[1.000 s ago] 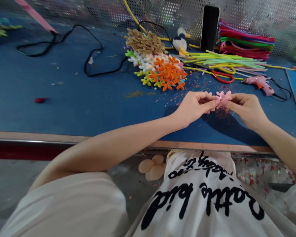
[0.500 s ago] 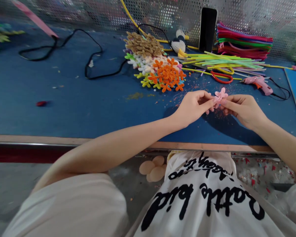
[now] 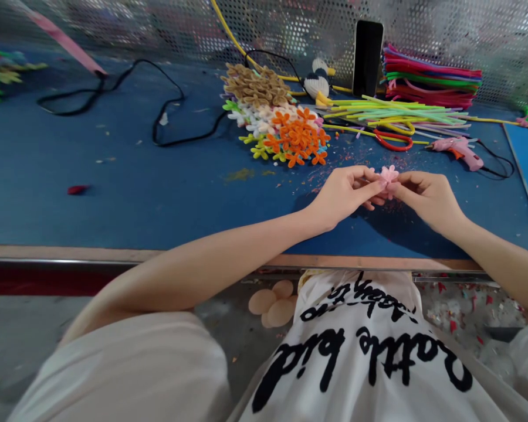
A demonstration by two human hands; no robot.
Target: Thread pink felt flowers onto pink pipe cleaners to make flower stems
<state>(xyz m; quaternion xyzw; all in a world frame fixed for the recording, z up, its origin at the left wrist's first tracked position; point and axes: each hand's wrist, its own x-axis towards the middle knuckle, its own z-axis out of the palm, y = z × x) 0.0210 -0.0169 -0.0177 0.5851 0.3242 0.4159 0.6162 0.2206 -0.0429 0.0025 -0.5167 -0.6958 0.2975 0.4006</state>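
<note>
A small pink fuzzy flower [image 3: 389, 174] is pinched between my two hands above the blue table. My left hand [image 3: 349, 190] grips it from the left with thumb and fingers. From the right, my right hand [image 3: 426, 196] holds its other side, thumb close to my left thumb. The flower's lower part is hidden by the fingertips. Behind my left hand lies a pile of orange flowers [image 3: 300, 136], with white and yellow-green ones beside it and brown flowers [image 3: 257, 85] further back.
Red-handled scissors [image 3: 393, 140], loose yellow and green stems [image 3: 391, 109] and a pink glue gun [image 3: 460, 152] lie beyond my hands. A phone [image 3: 368, 58] leans upright beside stacked red stems [image 3: 433, 76]. A black cord [image 3: 182, 142] crosses the table [image 3: 127, 211].
The pink flower has turned between my fingers, its petals now bunched closer together. My fingertips have moved nearer each other. The whole view has shifted slightly.
</note>
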